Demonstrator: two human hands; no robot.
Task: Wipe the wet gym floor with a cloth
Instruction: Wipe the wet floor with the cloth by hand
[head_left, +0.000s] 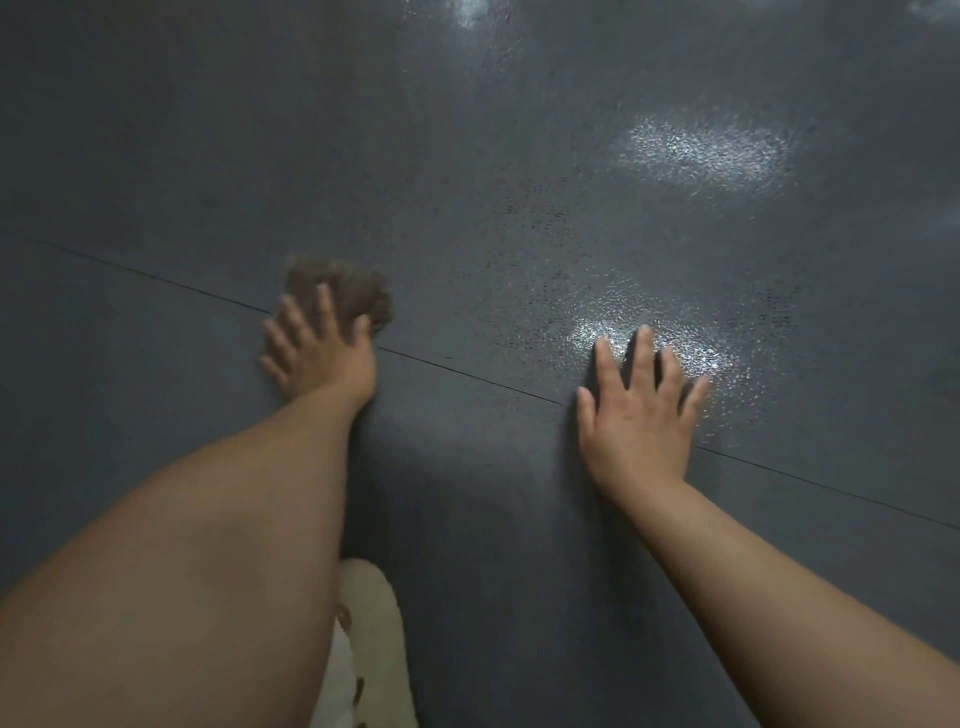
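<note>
Pressing down on a brown cloth (337, 291), the left hand (317, 353) lies with fingers spread and straight over it, on the dark gym floor (156, 156) just at a thin seam line (467, 371) between panels.

Cloth: small, bunched, fuzzy at the edges; blurred, so weave cannot be told. Judged soft, light and limp, heavier once soaked. Best handled with a flat palm on its middle so it does not roll up; to lift, pinch a bunched fold.

Right hand (639, 410): flat on the floor, fingers apart and straight, holding nothing, apparently bracing the person's weight.

Floor: fine-pebbled grey surface, with glistening wet patches (706, 156) ahead and beside the right fingertips; likely slippery there.

Also present: a pale slipper-like thing (379, 623) at the lower edge, partly hidden by the left arm.

Writing, brands, labels: none can be read.
</note>
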